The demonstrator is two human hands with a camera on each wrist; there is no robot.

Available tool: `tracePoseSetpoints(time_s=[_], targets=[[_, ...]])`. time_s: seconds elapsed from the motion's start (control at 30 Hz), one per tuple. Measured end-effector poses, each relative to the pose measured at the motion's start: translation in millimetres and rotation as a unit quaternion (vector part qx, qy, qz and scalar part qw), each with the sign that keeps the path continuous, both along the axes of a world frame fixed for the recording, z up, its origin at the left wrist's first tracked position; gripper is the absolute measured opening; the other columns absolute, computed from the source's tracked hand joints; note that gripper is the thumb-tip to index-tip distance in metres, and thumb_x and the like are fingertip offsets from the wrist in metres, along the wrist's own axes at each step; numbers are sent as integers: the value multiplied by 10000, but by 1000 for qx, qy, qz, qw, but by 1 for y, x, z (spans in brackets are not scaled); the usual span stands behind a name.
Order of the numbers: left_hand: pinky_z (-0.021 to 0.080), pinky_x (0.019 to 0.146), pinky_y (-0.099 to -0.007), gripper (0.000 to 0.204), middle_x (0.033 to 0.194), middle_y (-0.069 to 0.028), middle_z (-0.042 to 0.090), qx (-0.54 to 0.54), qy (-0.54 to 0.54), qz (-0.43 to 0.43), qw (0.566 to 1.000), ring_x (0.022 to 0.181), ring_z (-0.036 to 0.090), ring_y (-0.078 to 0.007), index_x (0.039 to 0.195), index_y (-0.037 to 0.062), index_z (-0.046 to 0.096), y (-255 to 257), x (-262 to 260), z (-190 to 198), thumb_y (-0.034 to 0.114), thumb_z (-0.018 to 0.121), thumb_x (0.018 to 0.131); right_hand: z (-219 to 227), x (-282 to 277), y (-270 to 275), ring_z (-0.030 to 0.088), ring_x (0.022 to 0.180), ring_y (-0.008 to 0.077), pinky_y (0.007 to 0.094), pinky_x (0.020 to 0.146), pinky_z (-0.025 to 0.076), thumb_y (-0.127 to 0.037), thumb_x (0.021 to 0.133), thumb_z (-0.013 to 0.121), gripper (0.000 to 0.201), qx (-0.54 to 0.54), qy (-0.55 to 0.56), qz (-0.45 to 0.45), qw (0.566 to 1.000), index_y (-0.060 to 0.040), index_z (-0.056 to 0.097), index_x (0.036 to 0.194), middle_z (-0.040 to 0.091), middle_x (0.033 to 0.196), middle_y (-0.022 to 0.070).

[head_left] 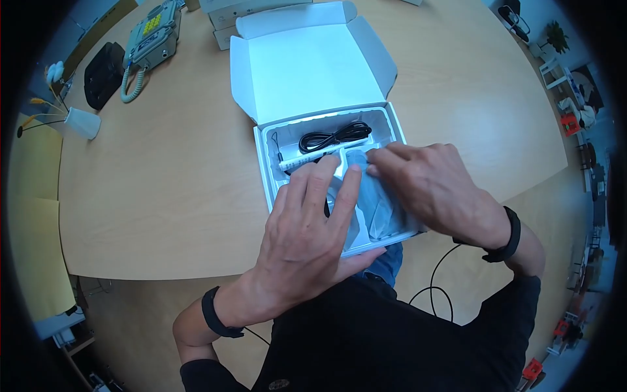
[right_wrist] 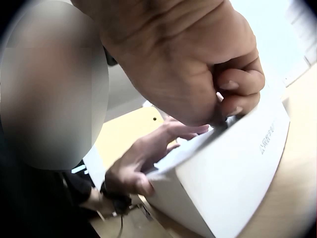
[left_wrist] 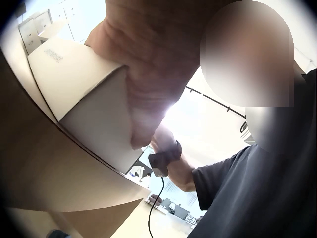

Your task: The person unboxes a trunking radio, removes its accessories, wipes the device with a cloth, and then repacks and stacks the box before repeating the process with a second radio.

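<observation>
A white cardboard box (head_left: 264, 171) lies open on the table, lid flipped back. Its moulded tray holds a coiled black cable (head_left: 334, 136), a white printed stick-like piece (head_left: 307, 160) and, on the right, a bluish plastic bag (head_left: 375, 206) whose contents are obscured. My left hand (head_left: 304, 219) reaches over the tray with fingers extended and spread, its thumb along the outside of the front wall. Fingertips of my right hand (head_left: 428, 179) are curled in at the far end of the bag, pinching it. In the right wrist view those fingers (right_wrist: 242, 82) bend down over the box edge.
At the back left stand a grey telephone (head_left: 153, 39) with a coiled cord and a black case (head_left: 103, 75). A white vase (head_left: 83, 123) with dried stems is near the left edge. More boxes (head_left: 225, 16) sit behind the lid (head_left: 307, 72). Table edge runs close in front.
</observation>
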State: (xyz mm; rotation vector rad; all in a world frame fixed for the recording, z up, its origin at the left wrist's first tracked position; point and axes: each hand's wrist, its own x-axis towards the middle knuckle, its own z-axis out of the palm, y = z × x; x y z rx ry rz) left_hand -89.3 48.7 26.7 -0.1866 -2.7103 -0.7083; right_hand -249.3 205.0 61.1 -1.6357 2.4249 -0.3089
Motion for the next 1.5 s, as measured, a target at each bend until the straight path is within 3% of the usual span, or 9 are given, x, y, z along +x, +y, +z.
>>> tracePoseSetpoints(time_s=[0.17,0.33,0.53,0.73,0.8,1.0,1.2,1.33,1.5], targets=[[446,1008,-492,860,1413,-210,452,-29,-20,-11,999,1231,481,-405,1383,-18,547,1,-1,-1,415,878,717,-1,-9,0,667,877,301,449,663,522,-196,940,656,150,36,99,53,993,-47,669,959,669,981,97],[433,992,-476,839,1491,-162,464,-79,-18,-29,996,1249,475,-384,1399,8,554,2,-1,-2,458,837,750,-9,-26,11,556,1096,286,440,941,460,-241,964,653,207,-64,61,81,993,-50,707,1021,568,1295,151],[425,985,-471,826,1472,-165,502,-97,-27,-28,995,1268,473,-381,1404,10,555,0,-1,-1,498,800,784,-16,-13,25,543,1225,315,433,1042,424,-271,971,659,285,-193,115,41,974,-67,719,1161,509,1497,155],[419,1015,-487,809,1459,-169,513,-89,-21,-35,995,1281,482,-390,1394,6,560,-1,-2,-1,505,794,801,-18,-19,25,541,1320,368,437,1074,458,-227,948,701,350,-211,50,41,975,-52,689,1250,533,1478,170],[417,1024,-488,800,1456,-172,515,-83,-21,-35,996,1286,484,-391,1387,6,565,-3,-2,-2,509,790,807,-13,-26,22,579,1282,338,400,1044,480,-215,983,677,414,-336,-91,-107,931,-25,624,1347,559,1452,180],[420,1038,-470,777,1428,-185,533,-104,-1,-59,993,1288,506,-379,1363,9,585,-10,-7,-2,531,777,820,-12,-78,1,588,1245,265,344,1018,485,-461,984,667,719,-273,-330,-245,870,93,508,1415,574,1398,252],[457,990,-422,704,1375,-192,552,-75,80,-70,992,1234,546,-349,1369,6,567,-22,-6,3,448,775,862,-11,-98,-21,579,844,46,187,818,501,-483,973,682,755,-251,-442,-203,837,63,482,1454,640,1018,24],[480,835,-353,596,1296,-155,549,170,201,185,947,1058,567,-233,1361,-12,507,-59,-4,12,380,695,953,-13,-91,-18,578,873,87,218,809,495,-365,955,684,637,-259,-397,-209,855,80,537,1387,646,1054,75],[476,740,-299,709,1303,-143,525,304,90,282,906,941,560,-155,1445,-49,424,-114,-38,23,455,641,996,-26,-83,-14,588,863,129,291,809,506,-125,889,628,389,-261,-396,-173,863,60,605,1231,649,1002,95]])
